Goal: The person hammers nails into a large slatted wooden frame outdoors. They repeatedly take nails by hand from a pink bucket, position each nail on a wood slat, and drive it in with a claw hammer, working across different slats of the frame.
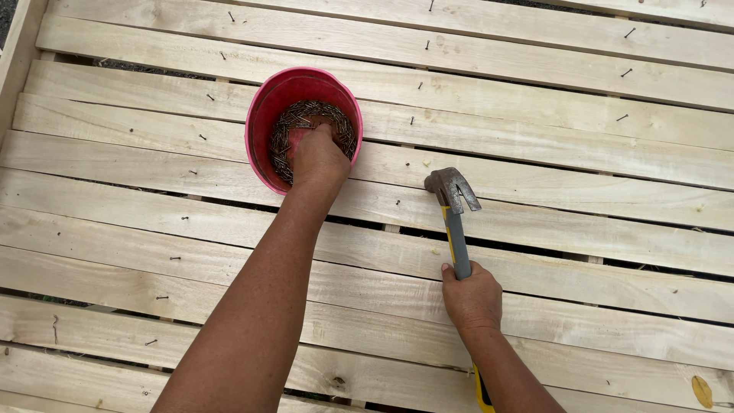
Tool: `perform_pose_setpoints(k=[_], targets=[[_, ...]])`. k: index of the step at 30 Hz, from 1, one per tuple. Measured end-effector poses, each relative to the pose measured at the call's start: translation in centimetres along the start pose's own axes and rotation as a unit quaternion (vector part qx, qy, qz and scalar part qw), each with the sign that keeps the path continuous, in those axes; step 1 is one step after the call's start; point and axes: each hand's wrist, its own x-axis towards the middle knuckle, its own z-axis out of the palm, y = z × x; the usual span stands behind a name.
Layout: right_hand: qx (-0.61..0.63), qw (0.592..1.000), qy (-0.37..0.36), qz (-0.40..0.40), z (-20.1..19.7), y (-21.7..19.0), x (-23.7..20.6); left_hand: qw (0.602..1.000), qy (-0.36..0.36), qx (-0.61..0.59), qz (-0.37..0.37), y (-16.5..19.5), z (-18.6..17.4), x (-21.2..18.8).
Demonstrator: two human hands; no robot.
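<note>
My left hand point(317, 157) reaches down into a pink plastic bucket point(264, 115) that holds several small dark nails point(287, 126); its fingers are buried among the nails, so I cannot see what they grip. My right hand point(472, 297) is closed around the blue and yellow handle of a claw hammer point(453, 191). The hammer's steel head rests on a pale wooden slat point(535, 222), to the right of the bucket.
Light wooden slats point(153, 252) run left to right across the whole view with narrow dark gaps between them. Several nails stand partly driven along the slats, some bent, in a column at left point(174, 258) and at upper right point(627, 73).
</note>
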Motion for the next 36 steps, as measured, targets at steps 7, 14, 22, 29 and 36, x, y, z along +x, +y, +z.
perform_pose_setpoints(k=[7,14,22,29,36], targets=[[-0.001,0.999,-0.032,0.033,-0.6,-0.3,-0.4,0.978,-0.134,0.101,-0.125,0.1,-1.5,0.3],[-0.003,0.999,-0.022,0.024,-0.5,-0.1,-0.3,0.992,-0.067,0.073,-0.073,-1.5,0.1,0.4],[-0.007,1.000,-0.016,0.017,0.0,0.1,-0.8,0.996,-0.057,0.070,-0.001,-2.8,0.3,-1.4],[-0.012,1.000,-0.010,0.009,0.2,0.3,-1.0,0.992,-0.091,0.060,-0.067,-2.1,-0.9,-4.4],[-0.013,0.999,-0.026,0.020,0.5,0.4,-1.0,0.984,-0.065,0.155,0.064,-2.1,-0.3,-3.0]])
